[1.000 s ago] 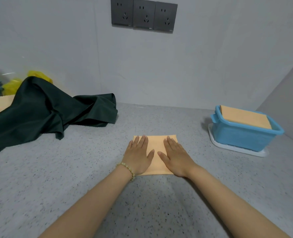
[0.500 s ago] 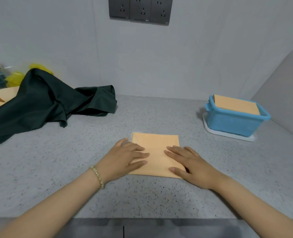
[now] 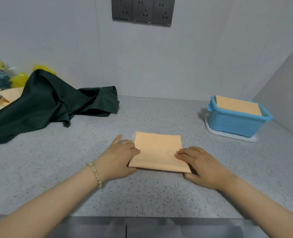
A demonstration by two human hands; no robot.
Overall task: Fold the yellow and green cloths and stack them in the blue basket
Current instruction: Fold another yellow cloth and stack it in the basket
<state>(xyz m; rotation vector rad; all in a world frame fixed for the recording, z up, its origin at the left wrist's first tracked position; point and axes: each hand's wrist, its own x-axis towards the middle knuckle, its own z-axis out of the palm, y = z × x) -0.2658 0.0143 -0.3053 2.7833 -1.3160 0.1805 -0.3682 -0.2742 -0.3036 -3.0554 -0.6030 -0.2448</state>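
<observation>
Hands: one second ago I had both hands flat on top of the folded yellow cloth (image 3: 157, 151), side by side. Now they have slid apart to its two sides.
Left hand: my left hand (image 3: 119, 158) sits at the left edge of the folded yellow cloth, fingers bent onto that edge. I cannot tell if it has pinched the cloth yet.
Right hand: my right hand (image 3: 199, 164) is at the right edge, fingers on top and thumb down by the near corner. It looks like it is starting to grip.
What it means: I think the pressing flat is done and I am getting ready to pick this cloth up.
Cloth place: it lies flat on the surface (image 3: 73, 169), in the middle, close to me.
Basket: the blue basket (image 3: 235, 123) stands to the right on a white tray (image 3: 231, 135), well apart from my hands.
Inside basket: one folded cloth (image 3: 237, 105) of the same colour lies on top. I cannot see under it.
Still to do: the green cloth (image 3: 44, 104) is a loose heap far left, not folded.
</observation>
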